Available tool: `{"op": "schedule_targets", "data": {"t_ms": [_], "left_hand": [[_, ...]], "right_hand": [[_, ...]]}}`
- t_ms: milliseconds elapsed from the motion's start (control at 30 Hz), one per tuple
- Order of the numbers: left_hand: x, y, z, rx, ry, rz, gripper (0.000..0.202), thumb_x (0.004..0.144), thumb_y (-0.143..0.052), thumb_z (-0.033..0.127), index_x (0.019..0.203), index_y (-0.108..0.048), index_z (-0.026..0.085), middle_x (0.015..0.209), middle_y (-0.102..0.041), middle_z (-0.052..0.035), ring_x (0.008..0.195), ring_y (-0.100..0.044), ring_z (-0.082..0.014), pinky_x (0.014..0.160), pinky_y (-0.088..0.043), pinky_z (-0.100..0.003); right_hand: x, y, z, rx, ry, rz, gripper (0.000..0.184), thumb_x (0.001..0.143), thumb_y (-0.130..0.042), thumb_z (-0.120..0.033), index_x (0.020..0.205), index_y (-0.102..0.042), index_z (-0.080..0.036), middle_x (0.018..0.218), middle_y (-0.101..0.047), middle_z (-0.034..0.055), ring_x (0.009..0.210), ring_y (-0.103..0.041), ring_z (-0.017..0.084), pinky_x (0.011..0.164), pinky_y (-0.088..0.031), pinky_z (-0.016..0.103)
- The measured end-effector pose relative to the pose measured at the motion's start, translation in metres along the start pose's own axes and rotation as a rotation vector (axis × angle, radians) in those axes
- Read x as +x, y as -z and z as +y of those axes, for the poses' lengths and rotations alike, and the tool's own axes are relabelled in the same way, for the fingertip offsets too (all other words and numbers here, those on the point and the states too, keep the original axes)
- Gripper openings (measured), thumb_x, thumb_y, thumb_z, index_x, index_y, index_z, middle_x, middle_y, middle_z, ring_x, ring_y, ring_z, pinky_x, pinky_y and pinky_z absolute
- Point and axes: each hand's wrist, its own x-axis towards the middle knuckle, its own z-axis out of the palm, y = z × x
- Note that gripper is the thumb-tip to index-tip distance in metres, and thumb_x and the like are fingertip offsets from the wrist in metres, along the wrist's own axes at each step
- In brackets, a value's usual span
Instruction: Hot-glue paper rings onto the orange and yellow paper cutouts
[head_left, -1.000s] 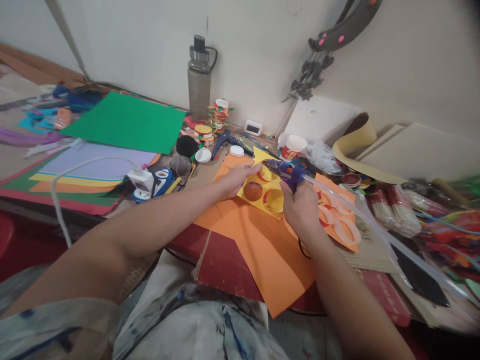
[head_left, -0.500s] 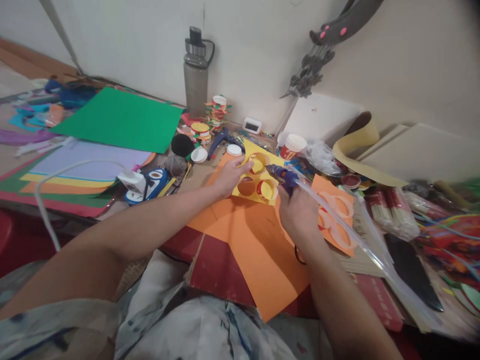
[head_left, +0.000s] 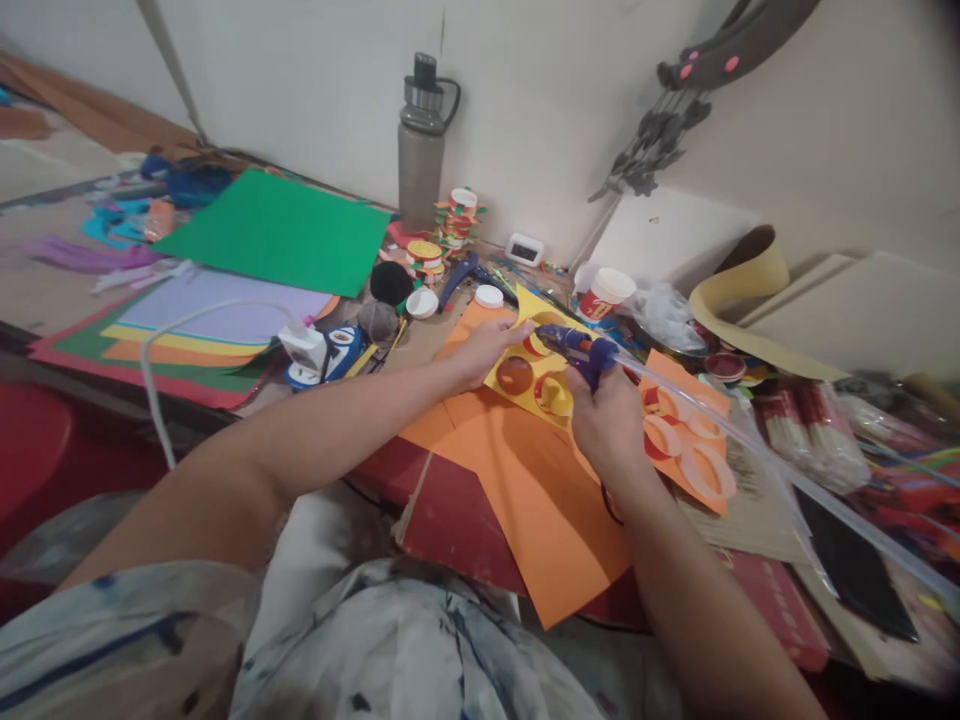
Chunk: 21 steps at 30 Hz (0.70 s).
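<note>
My left hand (head_left: 491,352) grips the left edge of a yellow paper sheet (head_left: 529,298), fingers closed and thumb near the upper ring. Several round pieces stand or lie on this sheet, among them a yellow and red ring (head_left: 555,393) and a brownish disc (head_left: 515,375). My right hand (head_left: 611,415) is wrapped round a blue glue gun (head_left: 589,352). A long clear glue stick (head_left: 697,405) trails from its back over my forearm. The gun's nozzle is over the upper ring, close to my left fingertips, and partly covers the ring.
Orange sheets (head_left: 555,530) lie beneath the yellow one. To the right is an orange sheet with paper rings (head_left: 690,425). A paper cup (head_left: 606,292), water bottle (head_left: 420,150), pliers (head_left: 457,280) and power strip (head_left: 330,358) with white cable surround the work. Coloured sheets (head_left: 274,230) lie left.
The glue gun's nozzle has moved left across the upper ring, nearer my left fingertips. The view has turned slightly left, so everything appears further right.
</note>
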Motion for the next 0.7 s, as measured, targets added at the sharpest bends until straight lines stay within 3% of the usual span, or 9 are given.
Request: {"op": "schedule_targets", "data": {"t_ms": [133, 300, 400, 500, 700], "left_hand": [[-0.002, -0.006, -0.001, -0.005, 0.020, -0.038, 0.028, 0.095, -0.088, 0.039, 0.095, -0.078, 0.013, 0.094, -0.081, -0.0061, 0.086, -0.074, -0.0174, 0.089, -0.060, -0.032], [0.001, -0.005, -0.004, 0.050, -0.103, 0.010, 0.040, 0.085, -0.094, 0.049, 0.095, -0.078, 0.014, 0.095, -0.080, -0.0051, 0.091, -0.073, -0.0175, 0.092, -0.057, -0.031], [0.002, -0.003, -0.004, 0.099, -0.178, 0.018, 0.052, 0.078, -0.096, 0.059, 0.098, -0.079, 0.014, 0.101, -0.081, -0.0062, 0.096, -0.072, -0.0187, 0.092, -0.058, -0.031], [0.001, -0.002, -0.002, 0.099, -0.156, 0.027, 0.059, 0.073, -0.098, 0.062, 0.103, -0.078, 0.016, 0.104, -0.081, -0.0067, 0.097, -0.072, -0.0203, 0.087, -0.060, -0.032], [0.003, 0.001, 0.006, 0.083, -0.150, 0.134, 0.033, 0.090, -0.088, 0.043, 0.106, -0.073, 0.019, 0.111, -0.077, -0.0067, 0.101, -0.072, -0.0194, 0.083, -0.059, -0.029]], "right_hand": [[0.003, -0.003, -0.002, -0.054, -0.017, 0.030, 0.051, 0.100, -0.047, -0.053, 0.122, -0.071, -0.013, 0.121, -0.079, 0.0327, 0.117, -0.073, 0.050, 0.104, -0.056, 0.066], [0.006, -0.003, -0.002, -0.077, -0.013, 0.082, 0.049, 0.101, -0.046, -0.045, 0.126, -0.071, -0.011, 0.130, -0.076, 0.0347, 0.126, -0.071, 0.048, 0.111, -0.052, 0.066], [0.004, -0.001, -0.003, -0.091, -0.012, 0.082, 0.048, 0.103, -0.047, -0.044, 0.129, -0.070, -0.011, 0.129, -0.077, 0.0326, 0.123, -0.073, 0.045, 0.109, -0.054, 0.063], [0.002, 0.000, -0.005, -0.114, -0.021, 0.060, 0.052, 0.105, -0.047, -0.048, 0.134, -0.070, -0.011, 0.127, -0.078, 0.0303, 0.116, -0.074, 0.044, 0.102, -0.056, 0.060], [0.007, 0.001, -0.002, -0.043, -0.047, 0.028, 0.047, 0.101, -0.051, -0.045, 0.125, -0.072, -0.012, 0.116, -0.080, 0.0302, 0.108, -0.076, 0.045, 0.096, -0.057, 0.058]]}}
